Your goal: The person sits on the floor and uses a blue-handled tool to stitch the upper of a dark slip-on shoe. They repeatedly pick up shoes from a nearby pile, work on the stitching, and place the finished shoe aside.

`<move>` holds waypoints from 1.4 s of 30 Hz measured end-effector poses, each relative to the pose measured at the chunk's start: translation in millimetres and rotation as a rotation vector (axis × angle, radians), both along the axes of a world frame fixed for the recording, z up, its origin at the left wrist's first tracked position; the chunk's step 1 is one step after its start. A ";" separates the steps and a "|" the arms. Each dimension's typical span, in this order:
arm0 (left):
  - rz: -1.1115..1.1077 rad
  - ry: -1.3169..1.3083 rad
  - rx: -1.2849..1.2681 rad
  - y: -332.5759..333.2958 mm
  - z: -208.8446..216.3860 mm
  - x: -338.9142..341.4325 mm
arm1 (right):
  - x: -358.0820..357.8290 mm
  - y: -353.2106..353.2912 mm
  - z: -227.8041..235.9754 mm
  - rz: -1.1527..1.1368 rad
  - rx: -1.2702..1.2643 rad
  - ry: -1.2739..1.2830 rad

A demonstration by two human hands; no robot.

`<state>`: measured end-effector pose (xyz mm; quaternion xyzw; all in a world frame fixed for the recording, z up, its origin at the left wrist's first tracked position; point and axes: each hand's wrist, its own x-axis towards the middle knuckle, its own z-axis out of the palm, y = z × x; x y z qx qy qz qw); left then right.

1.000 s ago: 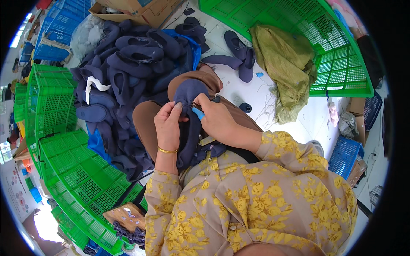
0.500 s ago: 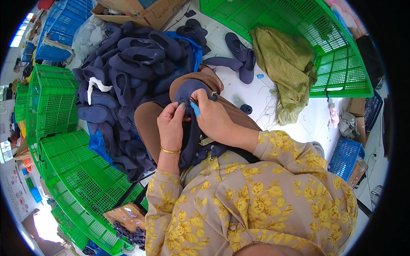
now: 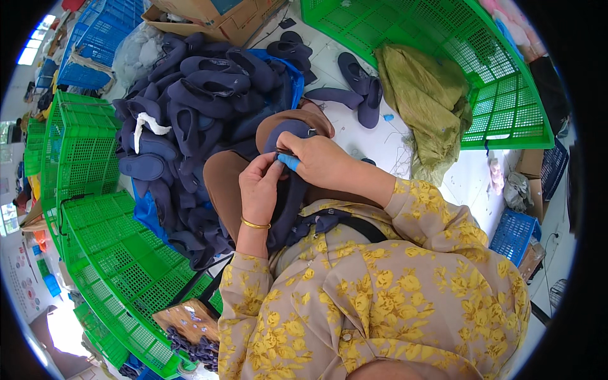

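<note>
A dark navy fabric shoe (image 3: 288, 212) lies lengthwise across my lap, its far end resting on my brown-trousered knee. My left hand (image 3: 258, 187) is closed in a pinch at the shoe's edge, thumb and forefinger together. Right beside it, my right hand (image 3: 323, 163) is closed round a small dark metal tool (image 3: 287, 152), whose thin end points at the left fingertips. Most of this tool is hidden in the palm; a metal glint shows beyond the knuckles. Blue tape (image 3: 289, 161) wraps one right finger. Whether a thread lies between the fingertips is too small to tell.
A big heap of navy shoes (image 3: 183, 120) rises to my left on blue sheeting. Green crates (image 3: 114, 234) stand along the left, another green crate (image 3: 506, 130) at the far right. An olive cloth sack (image 3: 421, 95) and loose shoes (image 3: 361, 82) lie on the white floor ahead.
My right hand has turned and drawn nearer the left fingertips, and the dark tool now shows between them. The dark spool on the floor is now mostly covered by my right arm.
</note>
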<state>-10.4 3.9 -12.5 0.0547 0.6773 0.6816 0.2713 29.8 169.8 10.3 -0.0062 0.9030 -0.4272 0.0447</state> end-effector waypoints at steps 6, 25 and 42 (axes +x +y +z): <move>0.032 0.055 -0.031 4.6 -5.4 2.2 | 3.3 3.8 1.8 0.074 0.166 0.303; 0.015 0.032 -0.052 4.0 -8.3 2.5 | 5.1 10.5 -20.2 0.057 0.144 0.482; 0.072 0.160 -0.158 9.5 -4.3 0.9 | 21.7 120.5 192.8 0.103 -1.075 0.534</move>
